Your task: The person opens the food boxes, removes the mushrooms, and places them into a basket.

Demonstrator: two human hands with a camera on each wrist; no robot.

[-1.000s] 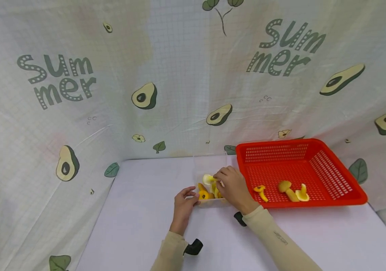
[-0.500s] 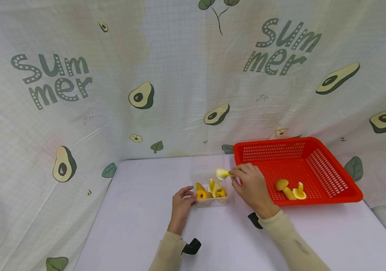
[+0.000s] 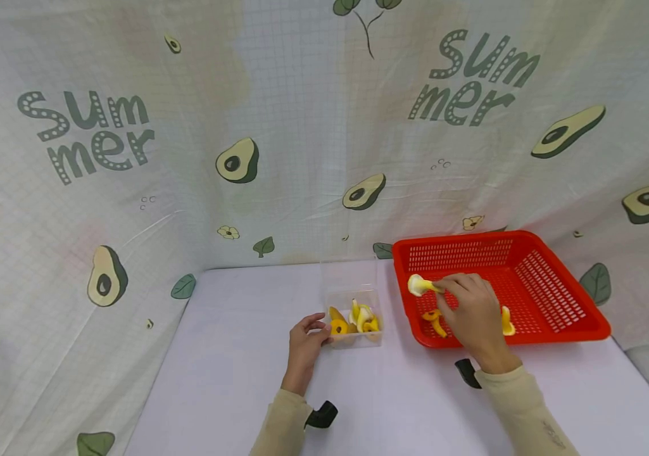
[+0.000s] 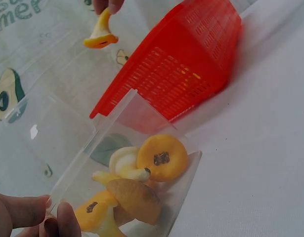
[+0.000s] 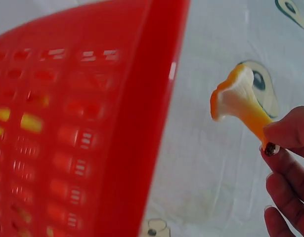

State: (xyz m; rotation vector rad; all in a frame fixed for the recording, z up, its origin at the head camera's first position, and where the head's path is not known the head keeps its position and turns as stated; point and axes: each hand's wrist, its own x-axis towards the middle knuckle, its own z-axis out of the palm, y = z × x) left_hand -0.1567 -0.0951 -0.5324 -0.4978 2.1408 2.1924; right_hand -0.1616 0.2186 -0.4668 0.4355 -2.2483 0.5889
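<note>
My right hand (image 3: pixel 472 311) pinches the stem of a yellow-and-white mushroom (image 3: pixel 420 285) over the left part of the red plastic basket (image 3: pixel 577 310). In the right wrist view, the mushroom (image 5: pixel 240 101) points its flared cap away from the fingers, and the dark stem end sits at the fingertips. My left hand (image 3: pixel 306 347) holds the near left corner of a clear plastic box (image 3: pixel 352 342), thumb and fingers at its rim. Several yellow and brown mushrooms (image 4: pixel 134 197) lie jumbled inside the box. Its transparent lid (image 3: pixel 349 273) stands raised at the back.
In the basket lie an orange mushroom (image 3: pixel 434 322) and a pale yellow one (image 3: pixel 507 322), partly behind my right hand. The basket's raised rim (image 5: pixel 142 113) stands right of the box. A printed cloth (image 3: pixel 296 190) hangs behind the white table (image 3: pixel 233 354).
My right hand has lifted the mushroom out of the box and carried it right, over the basket. My left hand stays at the box.
</note>
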